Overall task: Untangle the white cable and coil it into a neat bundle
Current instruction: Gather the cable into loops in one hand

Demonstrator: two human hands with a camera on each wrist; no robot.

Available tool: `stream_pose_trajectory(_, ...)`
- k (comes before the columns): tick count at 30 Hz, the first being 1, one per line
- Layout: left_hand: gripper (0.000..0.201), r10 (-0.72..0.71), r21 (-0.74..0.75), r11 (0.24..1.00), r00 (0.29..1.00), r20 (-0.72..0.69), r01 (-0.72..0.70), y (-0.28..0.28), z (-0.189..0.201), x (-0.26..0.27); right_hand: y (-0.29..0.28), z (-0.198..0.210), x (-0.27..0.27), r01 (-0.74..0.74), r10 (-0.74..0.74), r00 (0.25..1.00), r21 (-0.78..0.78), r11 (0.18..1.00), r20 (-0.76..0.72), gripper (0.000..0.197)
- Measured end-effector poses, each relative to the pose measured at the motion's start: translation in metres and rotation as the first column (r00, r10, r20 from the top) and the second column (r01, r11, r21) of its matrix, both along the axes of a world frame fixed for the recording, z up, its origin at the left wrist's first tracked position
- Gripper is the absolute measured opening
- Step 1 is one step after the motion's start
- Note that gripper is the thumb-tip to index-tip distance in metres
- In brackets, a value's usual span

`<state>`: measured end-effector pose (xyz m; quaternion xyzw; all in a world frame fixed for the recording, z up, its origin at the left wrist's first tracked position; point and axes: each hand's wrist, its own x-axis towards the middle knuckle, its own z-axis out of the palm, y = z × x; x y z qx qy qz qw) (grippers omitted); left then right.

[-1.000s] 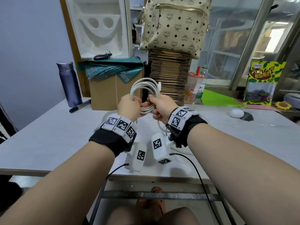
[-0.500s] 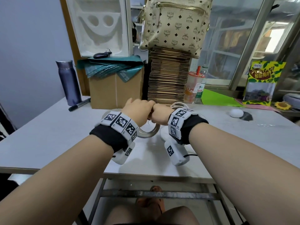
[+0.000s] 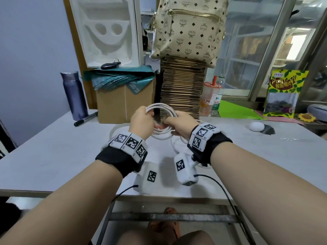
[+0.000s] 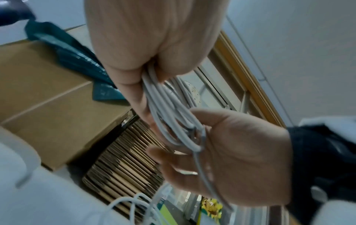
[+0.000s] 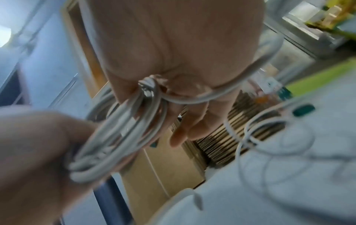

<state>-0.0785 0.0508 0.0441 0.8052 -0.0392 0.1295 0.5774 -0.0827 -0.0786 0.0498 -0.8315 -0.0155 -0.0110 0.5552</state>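
Note:
The white cable (image 3: 160, 108) is wound into a coil of several loops, held upright above the table (image 3: 53, 156). My left hand (image 3: 141, 119) grips the coil's left side, and the fingers close round the strands (image 4: 167, 109) in the left wrist view. My right hand (image 3: 180, 124) pinches the right side of the bundle (image 5: 146, 97), with one strand crossing its fingers. A loose tail of cable (image 3: 174, 145) drops from the right hand and lies in loops on the table (image 5: 269, 137).
A purple flask (image 3: 74, 96) and a black marker (image 3: 85, 119) stand far left. Behind the hands are a cardboard box (image 3: 123, 103) and a stack of flat cardboard (image 3: 182, 89) under a backpack (image 3: 189, 27). A drink cup (image 3: 209, 99) and a white oval object (image 3: 256, 126) are to the right.
Half a second ago both fists were lowered and pressed together, hiding the coil. Now the hands are raised and slightly apart, with the coil upright between them again.

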Motion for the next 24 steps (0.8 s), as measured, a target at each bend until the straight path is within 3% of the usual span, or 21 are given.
stream_pose_trajectory(2, 0.021, 0.012, -0.069, 0.998, 1.000, -0.005, -0.012, -0.003, 0.001, -0.001, 0.006, 0.002, 0.001, -0.001, -0.004, 1.000, 0.175, 0.985, 0.031, 0.022)
stream_pose_trajectory(3, 0.023, 0.008, -0.043, 0.999, 1.000, -0.021, -0.009, -0.004, 0.002, -0.001, 0.008, 0.004, 0.002, 0.014, -0.026, 0.998, 0.188, 0.982, 0.061, 0.025)
stream_pose_trajectory(6, 0.019, -0.003, 0.265, 0.964, 0.999, -0.047, 0.015, 0.003, 0.009, 0.002, 0.010, 0.012, 0.003, 0.069, -0.080, 0.988, 0.082, 0.994, 0.130, 0.029)
stream_pose_trajectory(8, 0.010, -0.063, 0.483, 0.873, 0.998, -0.009, 0.059, 0.007, 0.015, -0.002, 0.007, 0.016, 0.003, 0.038, -0.015, 0.985, -0.130, 0.991, 0.174, 0.027)
stream_pose_trajectory(11, 0.011, -0.150, 0.748, 0.661, 0.987, 0.053, 0.060, 0.004, 0.018, -0.007, 0.007, 0.016, 0.000, 0.008, 0.107, 0.979, -0.556, 0.831, 0.173, 0.017)
stream_pose_trajectory(14, 0.021, -0.134, 0.910, 0.412, 0.991, 0.022, 0.036, 0.000, 0.019, -0.008, 0.010, 0.013, -0.008, 0.017, 0.136, 0.975, -0.666, 0.746, 0.177, 0.022)
stream_pose_trajectory(16, 0.021, -0.126, 0.932, 0.361, 0.992, 0.009, 0.037, -0.001, 0.021, -0.008, 0.009, 0.011, -0.010, 0.045, 0.121, 0.970, -0.641, 0.766, 0.213, 0.020)
stream_pose_trajectory(18, 0.020, -0.125, 0.881, 0.456, 0.990, -0.071, 0.121, 0.000, 0.025, -0.008, 0.005, 0.010, -0.008, 0.066, 0.093, 0.969, -0.601, 0.796, 0.229, 0.013)
stream_pose_trajectory(20, 0.020, -0.112, 0.754, 0.635, 0.985, -0.127, 0.170, 0.002, 0.027, -0.009, 0.001, 0.011, -0.005, 0.092, 0.038, 0.973, -0.529, 0.844, 0.228, 0.010)
stream_pose_trajectory(24, 0.033, 0.022, 0.525, 0.851, 0.998, -0.051, 0.009, 0.002, 0.024, -0.011, -0.001, 0.007, -0.003, 0.065, -0.014, 0.987, -0.315, 0.947, 0.162, 0.026)
